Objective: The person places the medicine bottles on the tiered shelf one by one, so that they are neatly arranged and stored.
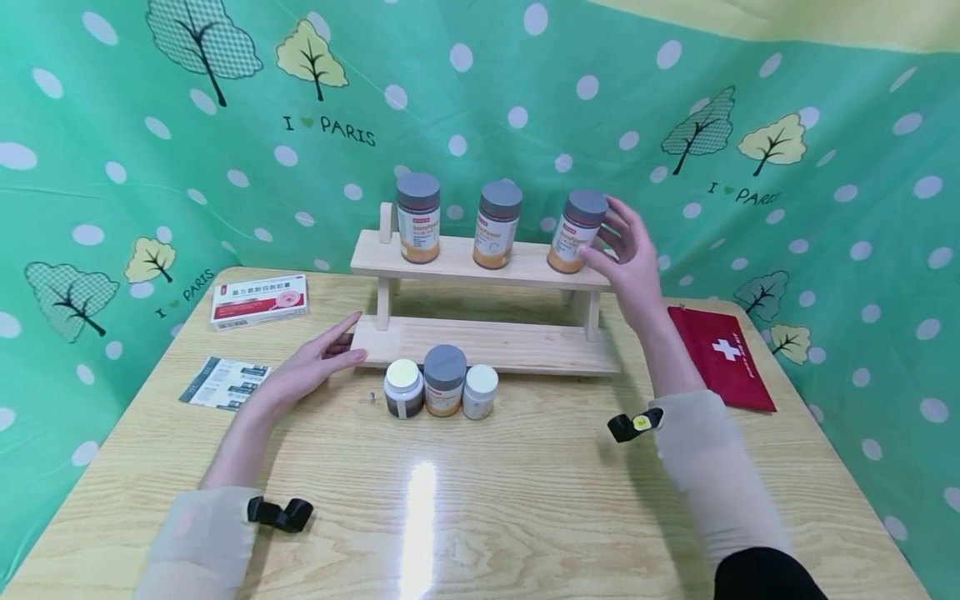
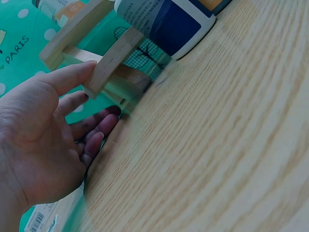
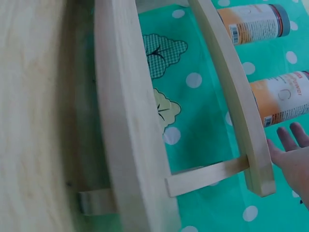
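A two-tier wooden rack (image 1: 480, 343) stands on the table. My left hand (image 1: 318, 364) holds the left end of its lower board, thumb at the front corner. In the left wrist view the thumb (image 2: 77, 77) touches the board's end, and the other fingers lie loosely behind it. Three grey-lidded supplement bottles stand on the upper board: a left one (image 1: 418, 221), a middle one (image 1: 497, 227) and a right one (image 1: 576, 233). My right hand (image 1: 630, 262) is spread beside the right bottle, its fingertips close to the bottle's side in the right wrist view.
In front of the rack stand a white bottle with a dark label (image 1: 405, 392), a grey-lidded bottle (image 1: 444, 383) and a small white bottle (image 1: 480, 393). A medicine box (image 1: 259, 302) and blister packet (image 1: 225, 383) lie left, a red first-aid pouch (image 1: 723, 358) right. A green curtain (image 1: 480, 108) hangs behind.
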Available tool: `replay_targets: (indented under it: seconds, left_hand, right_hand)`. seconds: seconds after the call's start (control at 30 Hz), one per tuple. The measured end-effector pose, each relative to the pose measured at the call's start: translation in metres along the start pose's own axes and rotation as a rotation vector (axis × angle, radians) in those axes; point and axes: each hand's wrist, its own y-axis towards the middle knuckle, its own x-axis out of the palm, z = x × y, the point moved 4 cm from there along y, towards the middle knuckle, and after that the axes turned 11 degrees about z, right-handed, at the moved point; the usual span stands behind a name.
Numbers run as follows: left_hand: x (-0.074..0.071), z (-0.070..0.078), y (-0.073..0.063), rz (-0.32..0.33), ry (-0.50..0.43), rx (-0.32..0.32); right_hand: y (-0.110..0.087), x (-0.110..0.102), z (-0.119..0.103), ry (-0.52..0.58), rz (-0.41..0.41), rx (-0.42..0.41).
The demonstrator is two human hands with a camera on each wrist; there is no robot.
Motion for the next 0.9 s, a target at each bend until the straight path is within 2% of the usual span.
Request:
replay_targets:
  seconds: [0.3,0.73,0.9]
  left_hand:
    - [0.000,0.001,-0.001,-0.001,-0.001,-0.014]
    - [0.001,0.001,0.000,-0.005,-0.001,-0.015]
    - [0.001,0.001,-0.001,-0.003,-0.005,-0.015]
  right_hand:
    - [-0.030,-0.002,0.005,0.090,0.060,-0.007]
    - [-0.069,0.006,0.009,0.170,0.146,-0.090]
    - [-0.077,0.011,0.013,0.191,0.144,-0.086]
